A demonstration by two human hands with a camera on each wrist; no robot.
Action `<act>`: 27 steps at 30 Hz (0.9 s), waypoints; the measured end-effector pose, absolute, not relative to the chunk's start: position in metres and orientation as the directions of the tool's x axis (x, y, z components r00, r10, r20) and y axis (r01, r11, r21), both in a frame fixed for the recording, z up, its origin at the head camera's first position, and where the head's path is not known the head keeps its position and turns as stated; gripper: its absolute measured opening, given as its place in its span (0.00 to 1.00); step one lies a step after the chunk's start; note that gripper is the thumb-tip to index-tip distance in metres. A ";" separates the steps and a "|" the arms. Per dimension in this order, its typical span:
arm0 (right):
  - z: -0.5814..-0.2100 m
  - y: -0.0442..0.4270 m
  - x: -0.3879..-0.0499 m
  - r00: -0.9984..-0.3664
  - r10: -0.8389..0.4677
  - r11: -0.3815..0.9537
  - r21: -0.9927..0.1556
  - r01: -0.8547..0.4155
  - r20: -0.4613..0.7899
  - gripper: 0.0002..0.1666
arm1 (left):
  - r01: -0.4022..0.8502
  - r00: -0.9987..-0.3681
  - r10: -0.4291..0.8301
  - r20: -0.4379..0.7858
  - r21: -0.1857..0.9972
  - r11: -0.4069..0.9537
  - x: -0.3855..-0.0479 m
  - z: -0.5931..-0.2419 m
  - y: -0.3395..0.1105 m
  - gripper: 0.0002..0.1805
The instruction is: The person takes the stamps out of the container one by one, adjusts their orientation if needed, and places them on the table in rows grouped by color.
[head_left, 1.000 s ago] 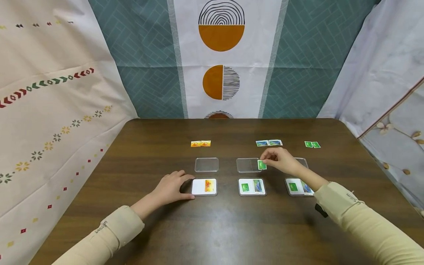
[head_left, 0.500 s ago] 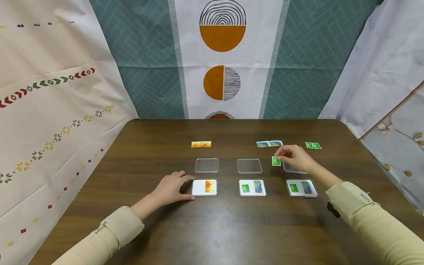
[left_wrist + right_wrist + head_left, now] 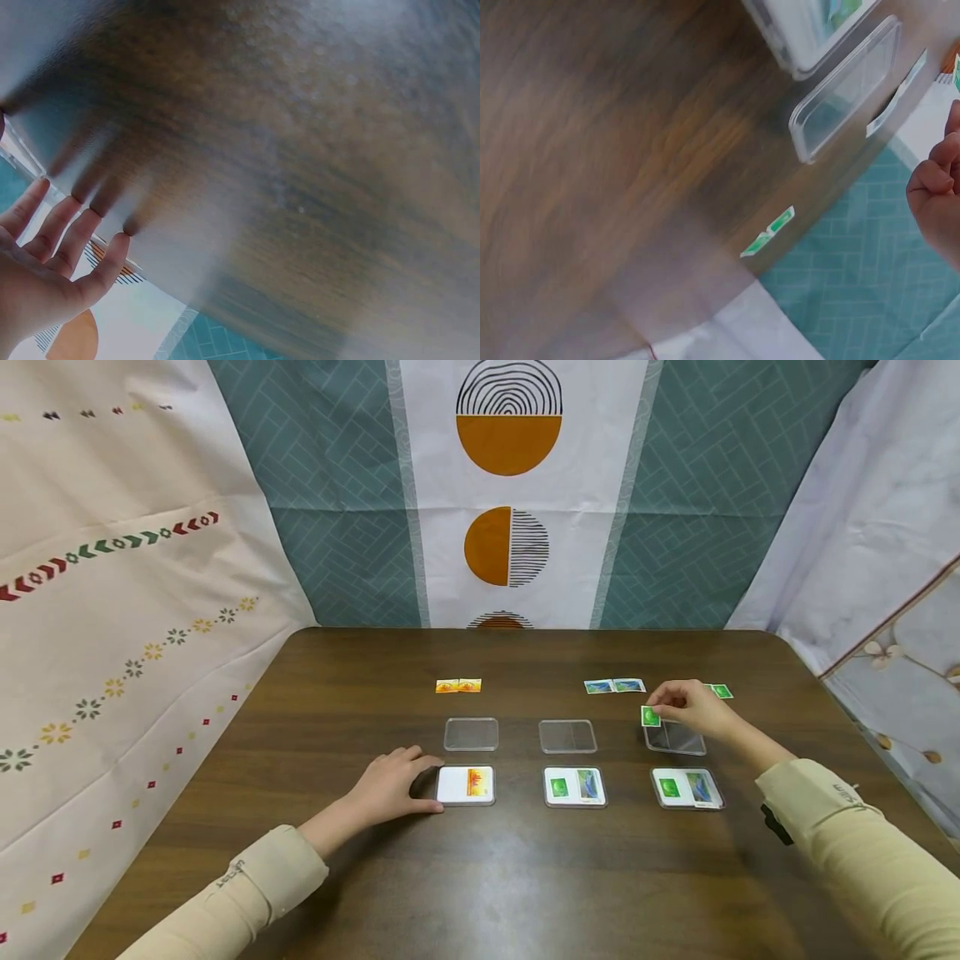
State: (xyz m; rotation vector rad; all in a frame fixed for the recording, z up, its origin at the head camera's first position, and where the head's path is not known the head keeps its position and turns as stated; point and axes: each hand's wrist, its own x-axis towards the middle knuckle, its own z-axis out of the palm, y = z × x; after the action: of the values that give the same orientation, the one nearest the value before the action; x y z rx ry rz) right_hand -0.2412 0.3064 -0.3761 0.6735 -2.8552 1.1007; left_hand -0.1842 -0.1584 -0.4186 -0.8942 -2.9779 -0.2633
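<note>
My right hand (image 3: 693,706) pinches a small green stamp (image 3: 650,717) above the back left corner of the right-hand clear lid (image 3: 677,739). In the right wrist view that hand (image 3: 937,187) has bent fingers at the right edge. At the left, my left hand (image 3: 386,785) rests with spread fingers at the left edge of a white-lined case (image 3: 452,785) bearing an orange stamp (image 3: 477,782). Spread fingers of the left hand (image 3: 56,270) show in the left wrist view. The middle case (image 3: 567,802) and right case (image 3: 688,804) each hold a green and a blue stamp.
Two more clear lids (image 3: 471,735), (image 3: 567,737) lie behind the left and middle cases. Along the back of the wooden table (image 3: 495,877) are orange stamps (image 3: 458,686), blue stamps (image 3: 614,686) and green stamps (image 3: 722,691). Patterned cloth (image 3: 337,560) hangs behind.
My right hand has carried the green stamp rightward, from beside the middle lid to over the right one, and now partly covers the back green stamps. The left hand has stayed put.
</note>
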 end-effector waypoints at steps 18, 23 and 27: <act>-0.372 0.349 -0.261 -0.945 -0.313 0.781 -0.542 -0.310 0.089 0.05 | 0.544 -0.838 0.541 0.067 0.169 0.822 -0.182 -0.418 -0.157 0.35; -0.367 0.362 -0.268 -0.953 -0.284 0.800 -0.522 -0.295 0.102 0.05 | 0.535 -0.844 0.531 0.068 0.165 0.829 -0.182 -0.419 -0.158 0.36; -0.366 0.368 -0.272 -0.953 -0.279 0.817 -0.493 -0.299 0.116 0.04 | 0.537 -0.843 0.533 0.073 0.163 0.827 -0.183 -0.419 -0.159 0.35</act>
State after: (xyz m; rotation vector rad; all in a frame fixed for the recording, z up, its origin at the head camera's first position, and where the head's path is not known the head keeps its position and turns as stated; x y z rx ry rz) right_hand -0.2721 0.3682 -0.3657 0.4707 -2.9572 0.8129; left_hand -0.1830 -0.1586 -0.4195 -0.8727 -2.9794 -0.2768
